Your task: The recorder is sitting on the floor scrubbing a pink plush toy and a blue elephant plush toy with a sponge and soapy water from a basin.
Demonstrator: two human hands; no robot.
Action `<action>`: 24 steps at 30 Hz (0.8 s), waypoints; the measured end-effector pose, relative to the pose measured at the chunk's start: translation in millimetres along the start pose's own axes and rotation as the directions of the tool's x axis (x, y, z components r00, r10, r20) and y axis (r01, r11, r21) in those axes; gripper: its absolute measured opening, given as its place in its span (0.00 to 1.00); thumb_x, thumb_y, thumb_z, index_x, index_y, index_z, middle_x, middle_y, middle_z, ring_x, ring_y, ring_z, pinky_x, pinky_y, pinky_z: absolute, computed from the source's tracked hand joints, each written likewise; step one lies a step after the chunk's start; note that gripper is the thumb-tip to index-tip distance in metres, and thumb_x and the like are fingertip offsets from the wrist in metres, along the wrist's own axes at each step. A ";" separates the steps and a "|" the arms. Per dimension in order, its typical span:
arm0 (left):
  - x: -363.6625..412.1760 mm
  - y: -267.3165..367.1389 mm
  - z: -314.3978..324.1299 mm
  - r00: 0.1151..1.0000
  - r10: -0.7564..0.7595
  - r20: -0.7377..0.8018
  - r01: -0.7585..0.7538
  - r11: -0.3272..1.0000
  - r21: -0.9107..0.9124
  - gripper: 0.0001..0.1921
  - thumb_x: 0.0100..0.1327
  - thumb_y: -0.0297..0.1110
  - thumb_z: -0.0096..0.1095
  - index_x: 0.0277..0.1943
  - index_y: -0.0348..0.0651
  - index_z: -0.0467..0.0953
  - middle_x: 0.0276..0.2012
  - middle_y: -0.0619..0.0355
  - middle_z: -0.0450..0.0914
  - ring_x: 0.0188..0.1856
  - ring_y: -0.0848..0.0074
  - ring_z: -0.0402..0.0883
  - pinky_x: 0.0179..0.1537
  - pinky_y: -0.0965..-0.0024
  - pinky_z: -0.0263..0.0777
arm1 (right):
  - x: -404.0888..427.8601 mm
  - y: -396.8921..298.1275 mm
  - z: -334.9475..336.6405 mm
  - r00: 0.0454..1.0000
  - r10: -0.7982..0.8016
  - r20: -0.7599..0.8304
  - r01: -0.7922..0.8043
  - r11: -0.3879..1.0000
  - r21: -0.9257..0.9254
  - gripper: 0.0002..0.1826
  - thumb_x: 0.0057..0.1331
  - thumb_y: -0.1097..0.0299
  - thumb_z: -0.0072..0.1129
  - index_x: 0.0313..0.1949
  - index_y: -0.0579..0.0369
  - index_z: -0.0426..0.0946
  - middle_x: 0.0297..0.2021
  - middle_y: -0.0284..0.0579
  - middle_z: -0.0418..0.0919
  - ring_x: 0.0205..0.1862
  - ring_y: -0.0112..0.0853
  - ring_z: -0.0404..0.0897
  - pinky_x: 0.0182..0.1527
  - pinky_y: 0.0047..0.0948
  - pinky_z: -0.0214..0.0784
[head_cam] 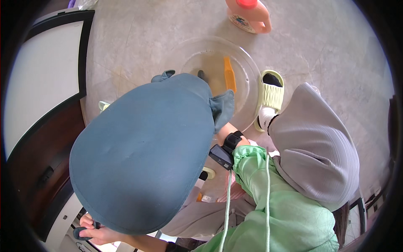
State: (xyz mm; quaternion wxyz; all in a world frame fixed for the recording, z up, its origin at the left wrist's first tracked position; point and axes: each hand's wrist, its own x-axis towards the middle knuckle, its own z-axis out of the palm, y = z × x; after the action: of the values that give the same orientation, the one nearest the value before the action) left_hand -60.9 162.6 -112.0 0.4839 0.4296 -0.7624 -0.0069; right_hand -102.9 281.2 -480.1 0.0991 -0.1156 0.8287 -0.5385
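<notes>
A large oval blue-grey item, perhaps a stuffed toy, fills the middle of the view, tilted above the floor. It has a stitched edge and small fabric flaps at its far end. My left hand, at lower left, pinches a dark flap or strap by the near edge. My right forearm, with a black strap and a box-shaped device at the wrist, reaches behind the item, which hides my right hand. Beyond stands a clear plastic basin holding shallow cloudy water, partly covered by the item. An orange brush or scraper lies in it.
A peach-coloured jug with a red cap stands on the grey floor past the basin. A pale yellow slipper on my right foot is close by the basin's right side. Along the left runs a white-and-black cabinet with dark wood below.
</notes>
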 end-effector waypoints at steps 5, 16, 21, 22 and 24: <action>9.3 -8.5 -14.8 0.999 0.044 -0.010 -0.045 0.997 -0.059 0.20 0.70 0.41 0.29 0.22 0.43 0.58 0.22 0.62 0.63 0.27 0.76 0.63 0.34 0.73 0.60 | 15.9 4.9 11.5 0.999 0.038 -0.038 -0.037 0.999 0.008 0.19 0.54 0.54 0.55 0.37 0.57 0.75 0.29 0.52 0.76 0.34 0.46 0.74 0.39 0.40 0.65; 19.7 -15.2 -39.6 0.997 0.042 -0.061 -0.039 0.997 0.063 0.21 0.70 0.41 0.28 0.23 0.42 0.60 0.22 0.62 0.65 0.28 0.77 0.65 0.36 0.72 0.60 | -40.0 28.3 -5.0 0.981 0.185 0.055 -0.189 0.979 0.073 0.19 0.55 0.54 0.54 0.36 0.57 0.75 0.28 0.53 0.76 0.34 0.45 0.74 0.39 0.39 0.65; 17.7 -7.6 -40.1 0.999 0.039 0.000 -0.039 0.999 -0.029 0.21 0.70 0.42 0.28 0.23 0.42 0.59 0.23 0.62 0.63 0.27 0.76 0.63 0.37 0.72 0.60 | -36.9 25.0 -3.0 0.962 0.262 0.078 -0.271 0.951 0.148 0.18 0.56 0.54 0.54 0.36 0.57 0.75 0.28 0.53 0.76 0.34 0.45 0.75 0.39 0.39 0.65; 19.2 -8.7 -41.3 0.999 0.037 0.000 -0.037 0.999 -0.031 0.21 0.70 0.42 0.28 0.23 0.42 0.59 0.23 0.62 0.63 0.27 0.76 0.63 0.37 0.72 0.60 | -21.5 23.7 3.6 0.962 0.265 0.064 -0.272 0.949 0.158 0.18 0.56 0.54 0.54 0.36 0.57 0.75 0.28 0.53 0.76 0.34 0.45 0.75 0.39 0.39 0.65; 21.6 -13.7 -46.0 0.998 -0.041 0.040 0.048 0.982 -0.180 0.20 0.71 0.43 0.28 0.24 0.43 0.57 0.23 0.63 0.61 0.27 0.77 0.62 0.37 0.72 0.59 | 9.9 26.9 30.4 0.956 0.289 0.042 -0.292 0.940 0.176 0.18 0.56 0.54 0.54 0.36 0.57 0.75 0.28 0.53 0.76 0.34 0.45 0.75 0.39 0.39 0.66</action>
State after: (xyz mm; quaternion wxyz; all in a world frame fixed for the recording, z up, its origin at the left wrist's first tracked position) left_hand -21.3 158.3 -77.7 0.5068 0.4006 -0.7574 -0.0951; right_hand -105.9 262.4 -517.4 0.1941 0.0131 0.7838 -0.5897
